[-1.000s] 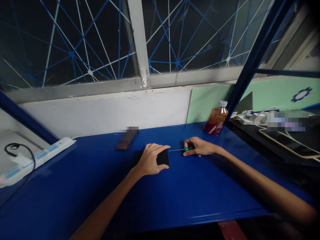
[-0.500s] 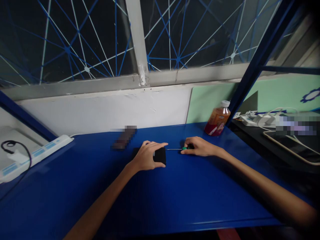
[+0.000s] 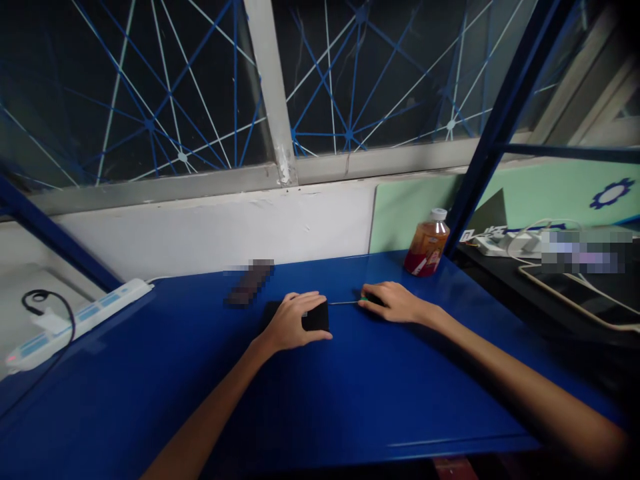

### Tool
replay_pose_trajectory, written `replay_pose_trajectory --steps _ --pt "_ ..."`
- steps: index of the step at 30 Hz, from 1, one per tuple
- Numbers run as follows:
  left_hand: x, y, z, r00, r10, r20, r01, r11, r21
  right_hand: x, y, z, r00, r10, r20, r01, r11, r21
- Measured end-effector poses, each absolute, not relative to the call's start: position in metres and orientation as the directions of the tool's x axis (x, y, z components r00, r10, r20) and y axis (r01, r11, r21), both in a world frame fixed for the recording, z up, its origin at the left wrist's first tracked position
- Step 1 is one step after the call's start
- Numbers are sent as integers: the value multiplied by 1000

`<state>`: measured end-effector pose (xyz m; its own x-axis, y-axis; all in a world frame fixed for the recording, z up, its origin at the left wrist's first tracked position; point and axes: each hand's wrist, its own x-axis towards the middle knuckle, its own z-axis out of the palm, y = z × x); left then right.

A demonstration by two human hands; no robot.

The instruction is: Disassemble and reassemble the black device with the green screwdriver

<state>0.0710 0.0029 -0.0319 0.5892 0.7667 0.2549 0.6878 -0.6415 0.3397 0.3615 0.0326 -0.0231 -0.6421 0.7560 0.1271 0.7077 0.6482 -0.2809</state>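
Observation:
A flat black box-like object [image 3: 316,321] lies on the blue table [image 3: 350,393]. My left hand [image 3: 294,323] grips it from above, thumb along the near side and fingers along the far side. My right hand [image 3: 395,302] is closed round the green and black handle of a screwdriver [image 3: 345,303]. The thin metal shaft lies level and points left, its tip at the right edge of the black object. Whether the tip sits inside it I cannot tell. Most of the handle is hidden by my fingers.
A drink bottle [image 3: 427,243] with a white cap stands at the back right. A blurred dark object [image 3: 250,283] lies behind my left hand. On the left runs a white power strip [image 3: 83,323] with a black cable. Cables and a black surface [image 3: 550,287] are on the right.
My right hand has closed further over the screwdriver handle, so less green shows. My left hand stays on the black object. The camera view has shifted slightly.

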Motion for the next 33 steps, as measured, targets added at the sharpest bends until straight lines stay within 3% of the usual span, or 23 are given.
replay_pose_trajectory --steps 7,13,19,33 --pt "71 2 -35 621 732 280 668 -681 299 368 42 -31 -632 742 224 680 670 -298" --pt "72 3 -36 619 737 272 684 -676 276 362 38 -29 -590 788 174 720 611 -328" --pt "72 3 -35 612 734 295 686 -678 263 360 36 -26 -593 756 276 684 654 -322" --pt "71 4 -37 612 734 295 681 -679 276 359 39 -33 -545 811 210 746 584 -319"
